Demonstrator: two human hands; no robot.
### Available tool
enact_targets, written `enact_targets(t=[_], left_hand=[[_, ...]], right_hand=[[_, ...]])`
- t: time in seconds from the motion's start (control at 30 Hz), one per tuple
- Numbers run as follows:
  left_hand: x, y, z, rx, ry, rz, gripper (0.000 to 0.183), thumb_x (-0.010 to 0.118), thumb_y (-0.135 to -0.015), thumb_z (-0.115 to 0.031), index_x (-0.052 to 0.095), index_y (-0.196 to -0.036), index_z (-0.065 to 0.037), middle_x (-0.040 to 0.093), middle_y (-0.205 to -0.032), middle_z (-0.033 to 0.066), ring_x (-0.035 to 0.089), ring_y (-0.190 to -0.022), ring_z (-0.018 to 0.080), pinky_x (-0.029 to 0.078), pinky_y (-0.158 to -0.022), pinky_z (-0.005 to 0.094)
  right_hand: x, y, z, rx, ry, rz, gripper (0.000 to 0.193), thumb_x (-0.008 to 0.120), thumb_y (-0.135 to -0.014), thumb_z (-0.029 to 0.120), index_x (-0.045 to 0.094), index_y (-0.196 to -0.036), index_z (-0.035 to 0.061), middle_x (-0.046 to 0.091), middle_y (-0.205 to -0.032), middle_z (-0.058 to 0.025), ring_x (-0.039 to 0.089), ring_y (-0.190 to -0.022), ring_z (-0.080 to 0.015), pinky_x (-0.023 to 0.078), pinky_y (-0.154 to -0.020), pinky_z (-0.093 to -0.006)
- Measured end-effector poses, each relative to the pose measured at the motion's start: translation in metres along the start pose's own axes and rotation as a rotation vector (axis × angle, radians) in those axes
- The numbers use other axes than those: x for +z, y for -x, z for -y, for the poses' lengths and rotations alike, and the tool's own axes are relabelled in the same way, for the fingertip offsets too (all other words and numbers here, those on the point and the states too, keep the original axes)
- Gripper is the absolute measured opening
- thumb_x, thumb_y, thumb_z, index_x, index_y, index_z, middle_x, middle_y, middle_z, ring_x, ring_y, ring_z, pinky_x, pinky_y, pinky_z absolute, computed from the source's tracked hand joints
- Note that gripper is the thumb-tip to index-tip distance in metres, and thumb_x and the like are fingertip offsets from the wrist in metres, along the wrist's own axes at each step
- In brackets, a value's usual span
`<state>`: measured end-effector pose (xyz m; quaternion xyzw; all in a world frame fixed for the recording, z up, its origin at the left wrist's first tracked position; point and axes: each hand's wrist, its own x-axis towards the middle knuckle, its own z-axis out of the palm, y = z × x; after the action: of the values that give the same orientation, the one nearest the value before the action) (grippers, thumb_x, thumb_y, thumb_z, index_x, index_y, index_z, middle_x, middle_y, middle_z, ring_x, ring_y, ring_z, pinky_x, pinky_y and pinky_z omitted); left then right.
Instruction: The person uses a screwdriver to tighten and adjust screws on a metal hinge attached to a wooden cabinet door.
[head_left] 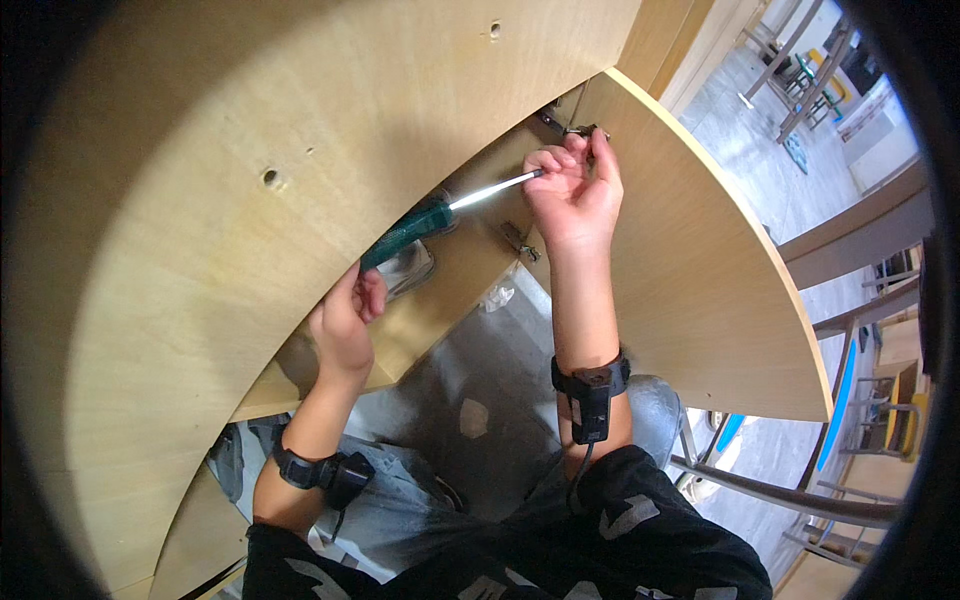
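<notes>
A screwdriver with a dark green handle and bright metal shaft is in my left hand, fingers closed round the handle's lower end. Its shaft slants up to the right, and its dark tip ends beside the curled fingers of my right hand. At a metal hinge near the top of the wooden door panel, the thumb and a finger of that right hand are closed on the hinge's end. Lower on the same panel edge sits a second hinge. The pinched fingertips are partly hidden.
A large pale wooden panel with drilled holes fills the left side and overhangs the cabinet interior. Crumpled clear plastic lies by the cabinet's lower board. Chairs and metal furniture legs stand at the right.
</notes>
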<state>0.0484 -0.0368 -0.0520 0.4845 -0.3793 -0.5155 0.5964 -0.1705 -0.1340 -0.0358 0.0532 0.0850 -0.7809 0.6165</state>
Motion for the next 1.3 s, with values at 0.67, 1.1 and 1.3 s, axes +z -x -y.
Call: enact_targets(t=[0.67, 1.1, 1.3], left_hand=[[0.001, -0.002, 0.0, 0.041, -0.049, -0.02, 0.035, 0.04, -0.094, -0.034, 0.049, -0.074, -0.007, 0.043, -0.057, 0.0011, 0.038, -0.051, 0.0087, 0.025, -0.049, 0.0211], [-0.035, -0.009, 0.005, 0.236, -0.137, -0.029, 0.03, 0.034, -0.096, -0.031, 0.049, -0.084, -0.007, 0.039, -0.058, 0.0015, 0.031, -0.049, 0.0107, 0.023, -0.046, 0.0229], [-0.03, -0.004, -0.001, 0.191, -0.066, -0.147, 0.024, 0.037, -0.093, -0.027, 0.049, -0.098, -0.007, 0.045, -0.071, 0.0047, 0.036, -0.053, 0.0116, 0.025, -0.048, 0.023]], right_hand=[[0.006, 0.006, -0.001, 0.014, 0.078, -0.028, 0.008, 0.061, -0.085, 0.016, 0.056, -0.083, 0.01, 0.058, -0.071, -0.0002, 0.046, -0.061, -0.0114, 0.037, -0.057, -0.0259], [-0.162, -0.036, -0.089, -0.373, 1.25, -0.024, 0.019, 0.064, -0.076, 0.012, 0.064, -0.088, -0.0029, 0.062, -0.077, -0.0043, 0.054, -0.07, -0.0102, 0.043, -0.062, -0.0242], [-0.296, -0.01, -0.102, -0.291, 1.941, 0.119, 0.026, 0.059, -0.071, 0.021, 0.069, -0.085, 0.0011, 0.067, -0.082, -0.0171, 0.065, -0.076, -0.029, 0.05, -0.07, -0.0361]])
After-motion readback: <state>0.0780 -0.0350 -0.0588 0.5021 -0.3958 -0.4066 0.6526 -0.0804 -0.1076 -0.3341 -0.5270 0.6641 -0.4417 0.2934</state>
